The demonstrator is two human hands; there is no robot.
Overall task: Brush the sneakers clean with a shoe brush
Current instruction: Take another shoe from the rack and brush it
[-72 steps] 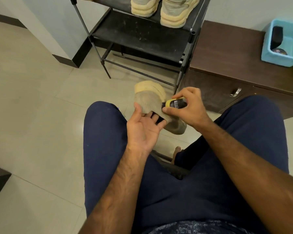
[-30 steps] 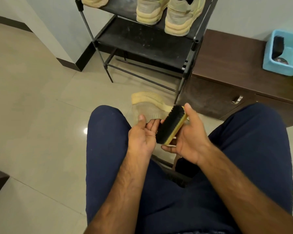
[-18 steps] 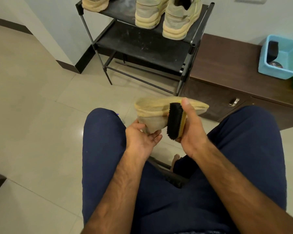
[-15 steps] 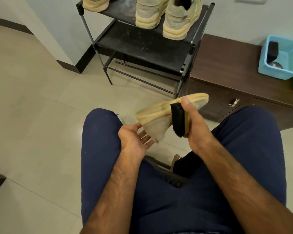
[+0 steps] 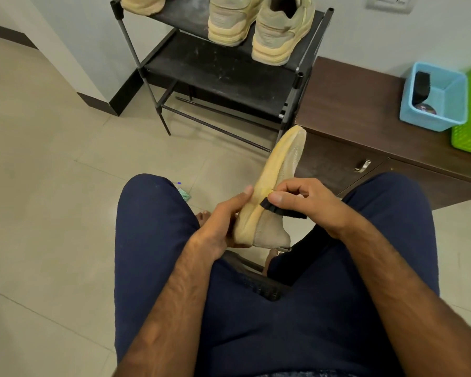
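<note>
Over the lap, the left hand [image 5: 220, 224] grips the heel end of a tan sneaker [image 5: 277, 161], thumb laid along its yellow sole, toe pointing up and away. Just right of it, a black-bristled brush [image 5: 283, 210] presses on the sneaker's side, the right hand [image 5: 313, 202] curled round it. Beyond, a pair of sneakers [image 5: 231, 20] stands on a black shoe rack [image 5: 220, 72], and a blue basket [image 5: 443, 104] sits on the brown tabletop [image 5: 351, 104].

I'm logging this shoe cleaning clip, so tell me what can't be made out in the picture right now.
Head view only.
Brush: mostly covered by the right hand; only black bristles show.
Sneaker: middle covered by that hand and brush.
Blue basket: contents too small to name.
Shoes on the rack: cut off by the top edge.
</note>
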